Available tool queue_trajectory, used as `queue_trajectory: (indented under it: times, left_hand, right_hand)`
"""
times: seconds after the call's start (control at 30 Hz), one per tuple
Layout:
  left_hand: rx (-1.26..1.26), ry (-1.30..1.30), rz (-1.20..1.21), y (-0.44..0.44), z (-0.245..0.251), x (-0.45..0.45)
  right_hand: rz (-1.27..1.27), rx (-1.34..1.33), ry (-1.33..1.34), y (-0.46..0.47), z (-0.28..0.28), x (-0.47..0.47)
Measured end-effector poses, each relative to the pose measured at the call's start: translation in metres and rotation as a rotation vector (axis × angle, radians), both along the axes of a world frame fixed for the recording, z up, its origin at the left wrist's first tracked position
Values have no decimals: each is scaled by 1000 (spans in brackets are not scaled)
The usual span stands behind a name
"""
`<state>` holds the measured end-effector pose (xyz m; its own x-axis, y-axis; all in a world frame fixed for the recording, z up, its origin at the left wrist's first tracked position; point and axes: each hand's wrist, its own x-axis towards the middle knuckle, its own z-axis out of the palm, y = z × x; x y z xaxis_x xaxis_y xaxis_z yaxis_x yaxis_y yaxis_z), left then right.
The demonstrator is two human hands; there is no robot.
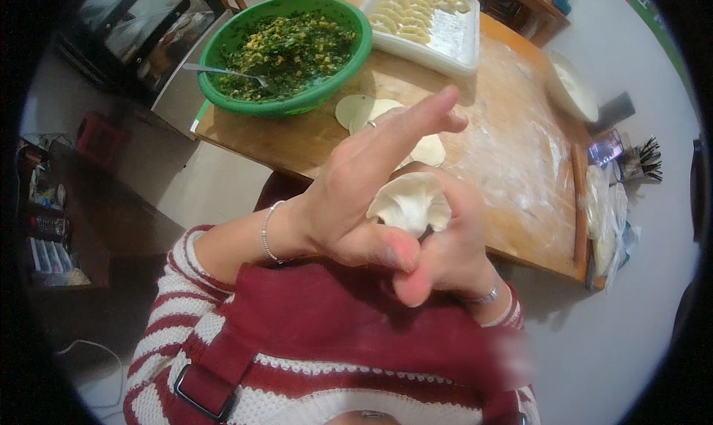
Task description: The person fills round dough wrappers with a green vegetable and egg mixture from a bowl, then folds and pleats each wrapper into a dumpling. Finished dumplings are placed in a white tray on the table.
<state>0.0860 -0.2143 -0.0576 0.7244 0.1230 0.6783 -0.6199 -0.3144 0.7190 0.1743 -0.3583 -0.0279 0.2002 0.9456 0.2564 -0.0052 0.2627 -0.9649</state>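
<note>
A pale folded dumpling (411,205) with a curved, pinched edge is held between my two hands in front of my dark red apron. My left hand (351,180) presses its thumb on the near side, with its fingers stretched out over the table. Cupped around the other side is my right hand (459,235), its thumb meeting the left thumb under the dumpling. Any filling inside is hidden. Just beyond my hands, round dough wrappers (356,112) lie overlapping on the table, partly covered by my left hand.
A green basin (362,32) of chopped green and yellow filling (289,51) stands at the table's left, a metal utensil (214,69) in it. Behind is a white tray (423,60) with rows of dumplings (406,12). Flour dusts the wooden table (518,163). At right are a bowl (585,99) and a wooden rod (580,202).
</note>
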Motion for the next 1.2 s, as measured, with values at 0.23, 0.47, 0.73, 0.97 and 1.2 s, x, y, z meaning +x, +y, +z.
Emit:
queue_trajectory:
  times: [0.23,0.47,0.73,0.97,1.2]
  left_hand:
    - [-58,-71,123,-4,2,4]
    - [-90,85,155,13,7,2]
    - [12,42,330,10,7,3]
    - [72,-59,477,13,1,3]
    - [3,58,528,44,3,12]
  right_hand:
    - [-85,-121,182,-3,-6,-3]
    - [-337,-93,52,8,-20,1]
    - [-389,-96,-220,12,-20,18]
    - [-226,65,-11,26,-18,29]
    - [-194,-165,195,52,-9,54]
